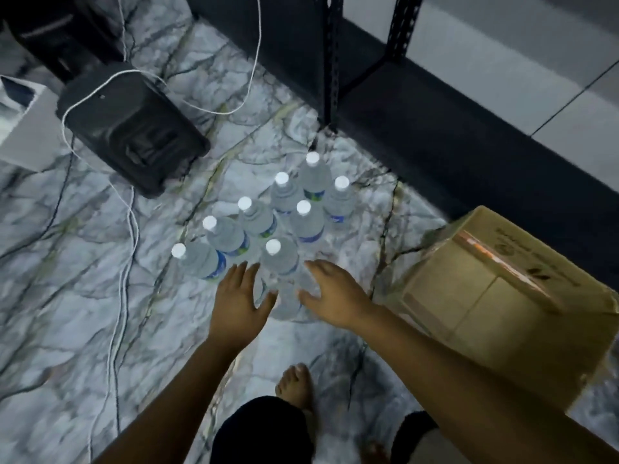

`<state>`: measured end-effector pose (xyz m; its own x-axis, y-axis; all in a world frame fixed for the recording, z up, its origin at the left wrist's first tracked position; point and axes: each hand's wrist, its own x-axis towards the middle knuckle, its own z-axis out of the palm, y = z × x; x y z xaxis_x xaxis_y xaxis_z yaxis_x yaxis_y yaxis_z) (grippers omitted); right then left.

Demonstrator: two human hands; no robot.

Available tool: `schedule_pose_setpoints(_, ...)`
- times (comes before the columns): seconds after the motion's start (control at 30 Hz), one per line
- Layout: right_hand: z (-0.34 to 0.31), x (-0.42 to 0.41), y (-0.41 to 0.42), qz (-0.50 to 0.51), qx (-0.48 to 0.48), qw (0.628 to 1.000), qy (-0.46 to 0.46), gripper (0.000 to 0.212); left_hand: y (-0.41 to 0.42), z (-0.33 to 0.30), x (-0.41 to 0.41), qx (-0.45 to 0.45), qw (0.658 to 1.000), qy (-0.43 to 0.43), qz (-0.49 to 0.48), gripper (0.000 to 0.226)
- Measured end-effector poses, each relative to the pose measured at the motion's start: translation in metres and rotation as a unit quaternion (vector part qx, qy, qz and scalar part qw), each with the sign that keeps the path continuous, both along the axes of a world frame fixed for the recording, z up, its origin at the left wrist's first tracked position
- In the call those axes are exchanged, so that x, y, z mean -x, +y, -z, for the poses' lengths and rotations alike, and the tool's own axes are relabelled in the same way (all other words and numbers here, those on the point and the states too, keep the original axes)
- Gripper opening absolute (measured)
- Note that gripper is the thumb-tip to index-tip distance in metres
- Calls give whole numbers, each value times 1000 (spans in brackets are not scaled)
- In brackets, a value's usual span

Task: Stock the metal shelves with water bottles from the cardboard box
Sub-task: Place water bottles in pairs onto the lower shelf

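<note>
My left hand [236,298] and right hand [330,293], fingers spread and empty, flank the nearest water bottle [279,259]; cardboard box [495,296] further right.

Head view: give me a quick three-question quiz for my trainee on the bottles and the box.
1. True or false: the water bottles stand on a metal shelf.
2. Seen from the person, the cardboard box lies: A) left of the bottles, B) right of them, C) beyond them.
3. How many white caps show?

Key: 1 false, they stand on the marble floor; 2 B; 3 eight.
</note>
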<state>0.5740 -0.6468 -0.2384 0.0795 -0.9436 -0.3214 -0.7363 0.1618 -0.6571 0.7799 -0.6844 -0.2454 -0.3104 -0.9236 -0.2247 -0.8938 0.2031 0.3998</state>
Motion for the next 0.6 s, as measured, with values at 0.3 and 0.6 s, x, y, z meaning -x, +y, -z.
schedule_pose_setpoints(0.3,102,-77,22,27,77,992,-98,69,7,87,-68,60,987,140,-45,85)
schedule_pose_setpoints(0.6,152,-98,23,164,252,943,-145,52,-13,137,-68,55,958,266,-95,67)
